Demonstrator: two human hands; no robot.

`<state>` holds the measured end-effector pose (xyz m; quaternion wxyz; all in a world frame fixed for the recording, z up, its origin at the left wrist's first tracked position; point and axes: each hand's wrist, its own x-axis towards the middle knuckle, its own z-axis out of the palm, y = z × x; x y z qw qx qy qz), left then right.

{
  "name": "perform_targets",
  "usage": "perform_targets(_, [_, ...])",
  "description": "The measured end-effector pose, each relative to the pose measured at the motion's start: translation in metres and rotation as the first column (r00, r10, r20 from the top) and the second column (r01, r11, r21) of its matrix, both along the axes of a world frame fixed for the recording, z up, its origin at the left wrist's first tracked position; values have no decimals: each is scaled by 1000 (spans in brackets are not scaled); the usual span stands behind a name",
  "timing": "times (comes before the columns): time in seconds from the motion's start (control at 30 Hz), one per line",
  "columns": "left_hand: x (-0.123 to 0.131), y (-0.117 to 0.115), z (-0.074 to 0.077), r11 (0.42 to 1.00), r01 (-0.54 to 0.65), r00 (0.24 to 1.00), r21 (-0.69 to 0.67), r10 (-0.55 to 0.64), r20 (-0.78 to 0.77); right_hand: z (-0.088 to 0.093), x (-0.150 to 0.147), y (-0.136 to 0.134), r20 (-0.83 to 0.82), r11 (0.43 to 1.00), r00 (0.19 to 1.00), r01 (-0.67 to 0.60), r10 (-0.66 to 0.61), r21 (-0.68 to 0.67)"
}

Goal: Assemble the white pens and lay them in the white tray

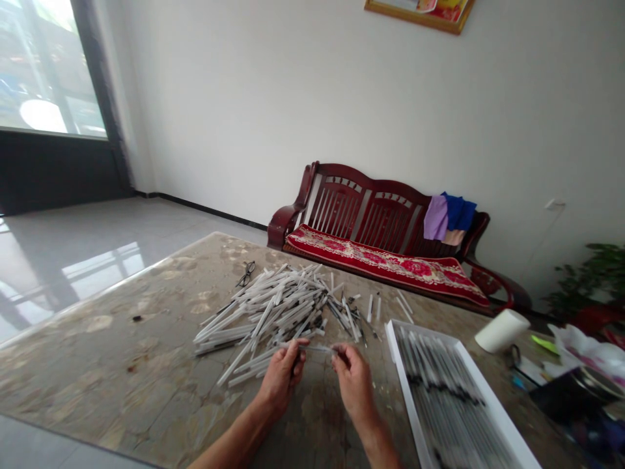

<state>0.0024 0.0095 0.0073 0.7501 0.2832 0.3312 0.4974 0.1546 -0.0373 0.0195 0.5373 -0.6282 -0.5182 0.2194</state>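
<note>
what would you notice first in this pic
A big heap of white pens on the table catches the eye first, with the left hand and right hand holding a pen just in front. To the right sits a white tray of lined-up pens, and behind stands a dark red wooden bench with a red cushion.

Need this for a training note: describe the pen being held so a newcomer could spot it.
On the stone-patterned table before the red bench lies a loose heap of thin white pens. At its near edge, the left hand and right hand hold one pen between them, the only one raised off the table.
</note>
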Motion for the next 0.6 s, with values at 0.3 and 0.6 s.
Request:
perform_targets(0.3, [1,-5,-3,1000,4,999,-9,-4,-39,4,-4,-3,-14,988,999,-50,49,-146])
perform_targets(0.6, [0,-7,-5,999,13,995,33,-10,-95,15,5,-15,-265,923,949,-248,171,-295])
